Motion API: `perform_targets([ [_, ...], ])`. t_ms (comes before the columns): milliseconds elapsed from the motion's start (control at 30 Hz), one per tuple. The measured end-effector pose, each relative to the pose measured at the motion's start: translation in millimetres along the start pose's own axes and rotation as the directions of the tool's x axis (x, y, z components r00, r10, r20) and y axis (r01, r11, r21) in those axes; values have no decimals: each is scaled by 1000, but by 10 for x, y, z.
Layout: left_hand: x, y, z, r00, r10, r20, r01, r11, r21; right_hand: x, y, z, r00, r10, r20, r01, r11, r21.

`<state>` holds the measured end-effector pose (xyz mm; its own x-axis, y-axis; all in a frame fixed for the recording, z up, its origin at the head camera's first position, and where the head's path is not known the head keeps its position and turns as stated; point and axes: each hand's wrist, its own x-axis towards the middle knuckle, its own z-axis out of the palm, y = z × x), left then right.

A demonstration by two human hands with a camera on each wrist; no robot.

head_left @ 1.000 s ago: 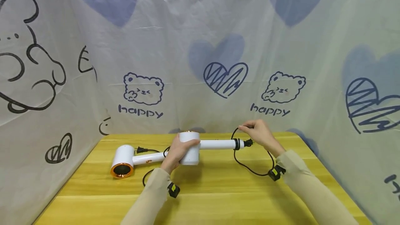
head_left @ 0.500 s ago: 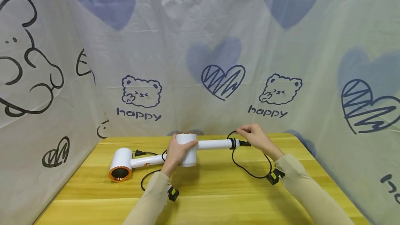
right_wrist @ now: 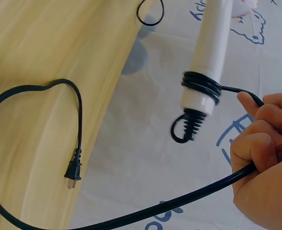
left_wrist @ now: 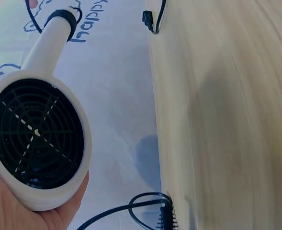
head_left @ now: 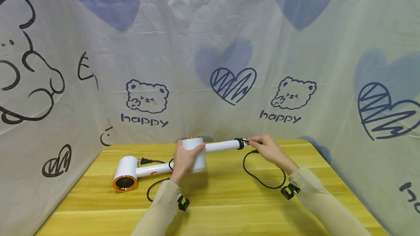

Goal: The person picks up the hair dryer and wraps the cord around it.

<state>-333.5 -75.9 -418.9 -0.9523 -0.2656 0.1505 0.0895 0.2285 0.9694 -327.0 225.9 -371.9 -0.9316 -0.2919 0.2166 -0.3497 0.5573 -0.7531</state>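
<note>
My left hand (head_left: 184, 159) grips the head of a white hair dryer (head_left: 221, 146), its handle pointing right, held above the table. The left wrist view shows its round black grille (left_wrist: 37, 134) facing the camera. Several turns of black power cord (right_wrist: 201, 86) circle the handle near its end, beside a ribbed strain relief (right_wrist: 193, 125). My right hand (head_left: 270, 152) pinches the cord just off those turns, fingers curled. From that hand the cord's free length loops down to a two-pin plug (right_wrist: 73, 170), lying over the wooden table in the right wrist view.
Left on the yellow wooden table (head_left: 216, 210) lies a second white hair dryer (head_left: 129, 170) with an orange rim. Its black plug (head_left: 145, 161) and cord are partly behind my left hand and arm. Printed cloth (head_left: 197, 65) hangs around the back and sides.
My right hand has come down and slightly left, close to the handle's end, drawing in the cord loop that arched above it. The held dryer's handle end has risen a little.
</note>
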Motion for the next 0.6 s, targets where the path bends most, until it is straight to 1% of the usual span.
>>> perform_targets([
  [67, -3, 12, 2, 1000, -6, -10, 6, 1000, -24, -28, 6, 31, 1000, -15, 10, 15, 1000, -9],
  [200, 8, 61, 41, 999, -39, -6, 39, 996, -79, -101, 21, 41, 998, -58, 26, 59, 996, -62],
  [300, 18, 89, 56, 996, -81, 24, 83, 986, -146, -140, 35, 38, 996, -73, 44, 76, 994, -83],
  [367, 17, 90, 47, 992, -113, 58, 123, 969, -214, -149, 62, 45, 995, -83, 63, 89, 992, -84],
  [433, 10, 78, 30, 984, -148, 104, 171, 944, -281, -153, 113, 63, 990, -90, 111, 94, 995, -25],
  [500, -3, 62, 7, 973, -179, 146, 218, 919, -328, -155, 190, 86, 978, -93, 189, 78, 994, 82],
  [533, -12, 57, -3, 968, -190, 164, 236, 908, -346, -156, 237, 95, 969, -85, 233, 51, 988, 147],
  [600, -13, 51, -9, 959, -201, 201, 264, 890, -371, -162, 328, 100, 947, -69, 314, -18, 964, 266],
])
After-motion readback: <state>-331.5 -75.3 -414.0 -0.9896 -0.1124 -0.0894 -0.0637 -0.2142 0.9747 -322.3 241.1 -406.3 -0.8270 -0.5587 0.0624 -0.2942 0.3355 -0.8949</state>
